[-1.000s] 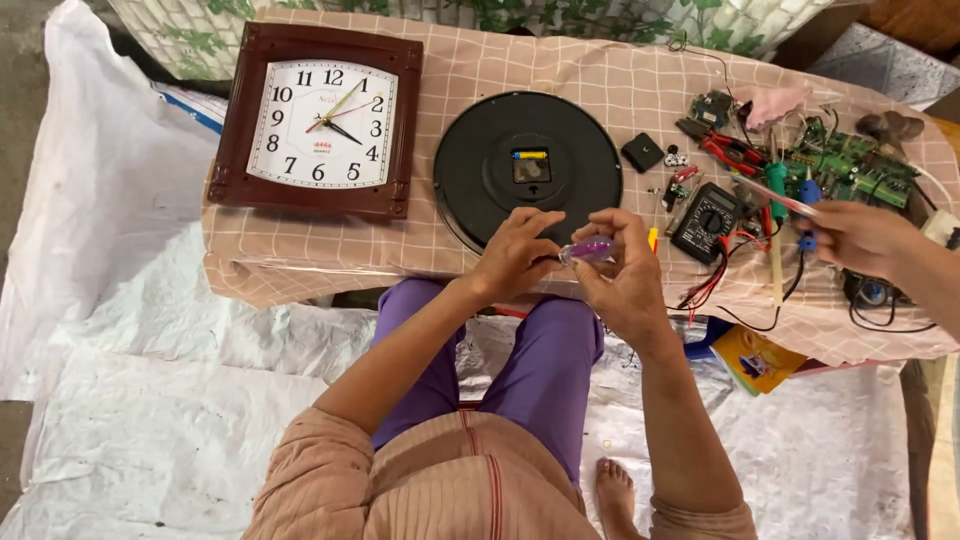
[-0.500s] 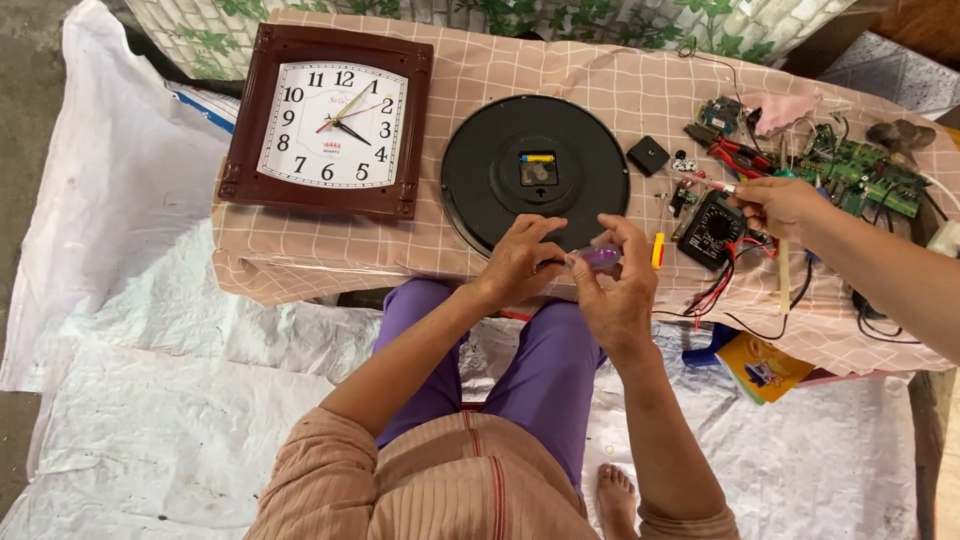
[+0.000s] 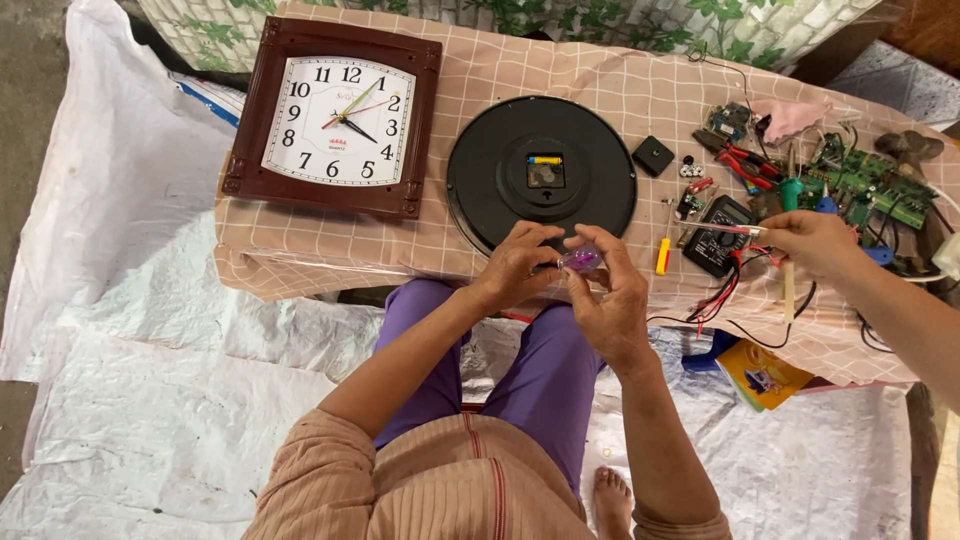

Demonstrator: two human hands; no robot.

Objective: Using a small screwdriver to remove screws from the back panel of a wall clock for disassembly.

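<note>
1. Left hand and right hand meet at the near table edge, fingers of both pinched on a small purple tool handle; same grip as half a second ago, hands barely shifted.
2. The handle sits just near of the round black clock back, lying face down with its movement exposed, untouched.
3. Co-worker's hand, far right, has drawn back rightward from the black multimeter since earlier, gripping a thin probe.
4. Framed brown wall clock lies left, unchanged.

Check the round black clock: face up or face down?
Face down: the round black clock shows its plain back and battery compartment, no dial.
</note>
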